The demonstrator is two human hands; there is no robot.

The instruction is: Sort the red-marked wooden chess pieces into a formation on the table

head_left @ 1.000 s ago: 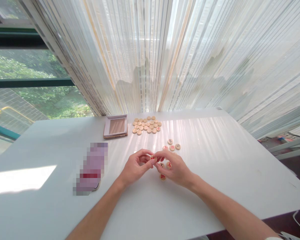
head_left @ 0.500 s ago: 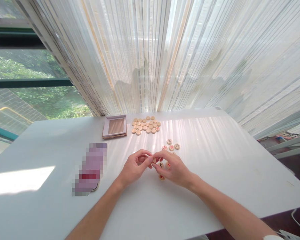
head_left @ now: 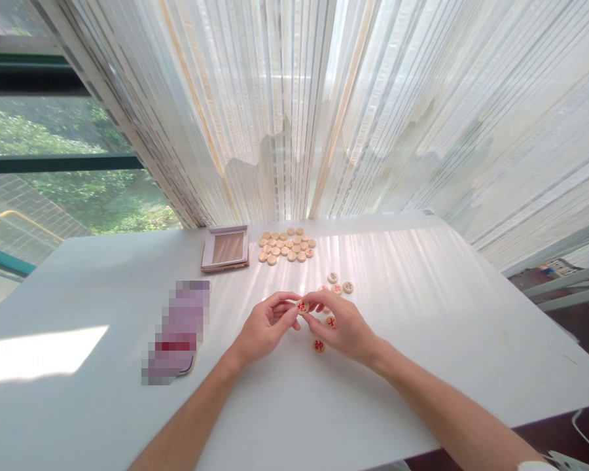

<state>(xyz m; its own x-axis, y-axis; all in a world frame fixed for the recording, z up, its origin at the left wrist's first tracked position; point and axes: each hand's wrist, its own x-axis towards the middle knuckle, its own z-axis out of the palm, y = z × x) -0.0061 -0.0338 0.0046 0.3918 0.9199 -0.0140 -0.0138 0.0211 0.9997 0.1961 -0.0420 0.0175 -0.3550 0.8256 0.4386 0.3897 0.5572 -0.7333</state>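
Above the table, a round wooden xiangqi piece (head_left: 302,307) shows its red character upward. The fingertips of my left hand (head_left: 266,328) pinch it from the left, and my right hand (head_left: 342,329) holds its right edge between thumb and fingers. Below and beside my right hand lie a red-marked piece (head_left: 319,345) and another red piece (head_left: 330,322), partly covered by the fingers. Just beyond that hand sit more face-up pieces, among them a red one (head_left: 337,288) and a dark-marked one (head_left: 348,287). Some there are partly hidden behind my right hand.
Toward the back of the white table (head_left: 103,418), a cluster of xiangqi pieces (head_left: 285,250) lies mostly blank side up. An open shallow box (head_left: 226,250) stands to its left. Nearer on the left is a pixelated phone (head_left: 179,333). A strip curtain (head_left: 294,111) hangs behind the table.
The held piece has turned so its red face now shows fully. My right hand has shifted slightly, and the black-marked piece beside it is no longer visible.
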